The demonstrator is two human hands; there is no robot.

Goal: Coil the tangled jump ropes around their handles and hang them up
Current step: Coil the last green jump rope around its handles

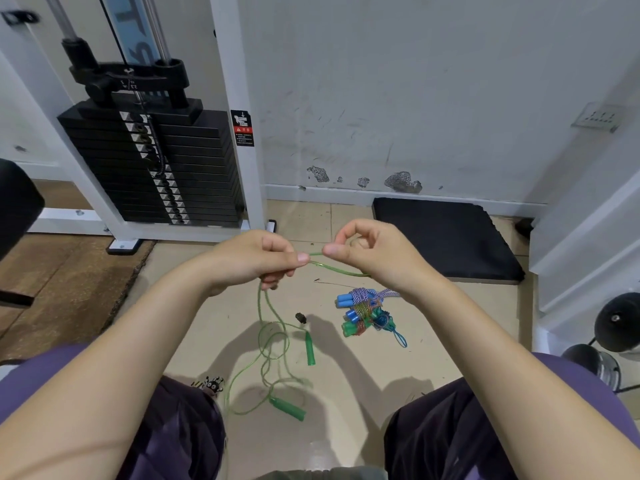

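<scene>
Left hand point(263, 261) and right hand point(367, 254): both pinch the green jump rope point(277, 341), a translucent plastic cord stretched roughly level between them. The rest hangs in loops to the tiled floor point(346, 375); two green handles point(289, 408) lie there. Bundle of coiled ropes point(367, 311) nearby, details indistinct.

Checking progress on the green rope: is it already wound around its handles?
No. The green rope hangs loose from both hands, and its two green handles lie apart on the floor.
</scene>
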